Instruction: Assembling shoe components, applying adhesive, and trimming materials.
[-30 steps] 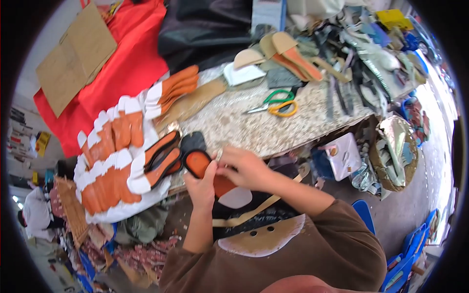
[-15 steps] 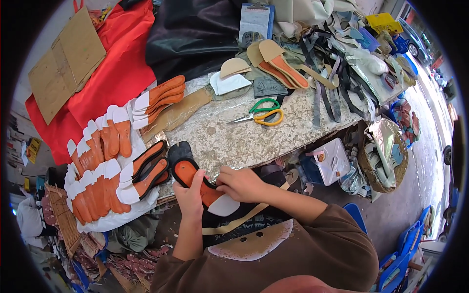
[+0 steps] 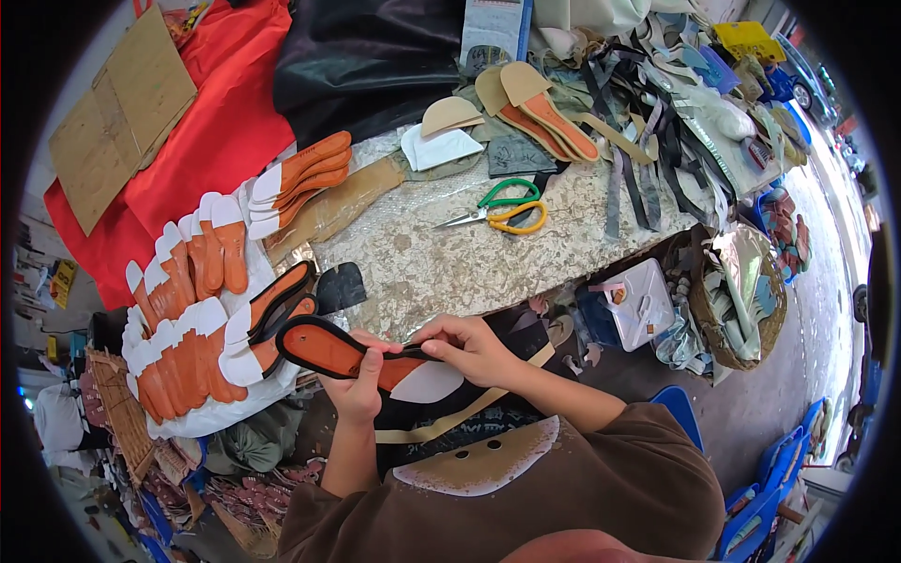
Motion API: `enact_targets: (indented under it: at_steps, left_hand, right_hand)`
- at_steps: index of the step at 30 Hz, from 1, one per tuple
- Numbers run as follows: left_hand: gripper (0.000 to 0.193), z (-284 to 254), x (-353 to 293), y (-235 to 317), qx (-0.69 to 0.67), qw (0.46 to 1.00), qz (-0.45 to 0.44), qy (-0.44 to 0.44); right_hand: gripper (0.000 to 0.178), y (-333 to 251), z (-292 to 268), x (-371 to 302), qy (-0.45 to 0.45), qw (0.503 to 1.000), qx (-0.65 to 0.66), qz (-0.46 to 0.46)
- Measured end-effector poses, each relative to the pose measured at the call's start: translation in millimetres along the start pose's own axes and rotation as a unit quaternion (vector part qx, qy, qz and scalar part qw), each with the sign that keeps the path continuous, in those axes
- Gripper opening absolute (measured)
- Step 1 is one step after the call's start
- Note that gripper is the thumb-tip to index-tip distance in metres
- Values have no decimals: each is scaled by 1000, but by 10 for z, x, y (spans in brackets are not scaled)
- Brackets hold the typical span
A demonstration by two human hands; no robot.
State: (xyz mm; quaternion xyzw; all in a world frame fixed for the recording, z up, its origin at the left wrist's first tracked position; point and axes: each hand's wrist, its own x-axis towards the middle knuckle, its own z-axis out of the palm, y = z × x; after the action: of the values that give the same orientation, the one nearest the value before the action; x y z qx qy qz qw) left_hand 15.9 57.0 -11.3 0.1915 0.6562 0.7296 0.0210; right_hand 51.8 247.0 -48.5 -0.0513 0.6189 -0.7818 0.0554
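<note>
An orange shoe insole (image 3: 324,346) with a white toe end and black edging is held above my lap, at the table's near edge. My left hand (image 3: 358,389) is closed round its middle, thumb on top. Along the far edge, near the white end, the fingers of my right hand (image 3: 472,351) pinch the black edging strip (image 3: 410,351). Just left on the table lie black-edged insoles (image 3: 272,305), and behind the held one is a black leather-like piece (image 3: 341,287). Scissors (image 3: 502,208) with green and yellow handles rest farther back.
Rows of orange-and-white insoles (image 3: 192,347) line the table's left side. Red cloth (image 3: 225,84), a black sheet (image 3: 366,66) and cardboard (image 3: 122,122) lie beyond. Black strips (image 3: 671,150) pile at the back right. A wicker basket (image 3: 765,333) and clear plastic box (image 3: 633,300) stand right, below the tabletop.
The held insole has turned flatter and its heel end has shifted left. My right hand has moved slightly right along the edge, with its fingers now more extended in a pinch.
</note>
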Motion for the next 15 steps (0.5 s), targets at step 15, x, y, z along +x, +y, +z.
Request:
enact_targets:
  at_steps: [15]
  left_hand:
    - [40, -34, 234, 184, -146, 962, -111, -203]
  right_hand:
    - [21, -26, -141, 179, -19, 976, -181, -120]
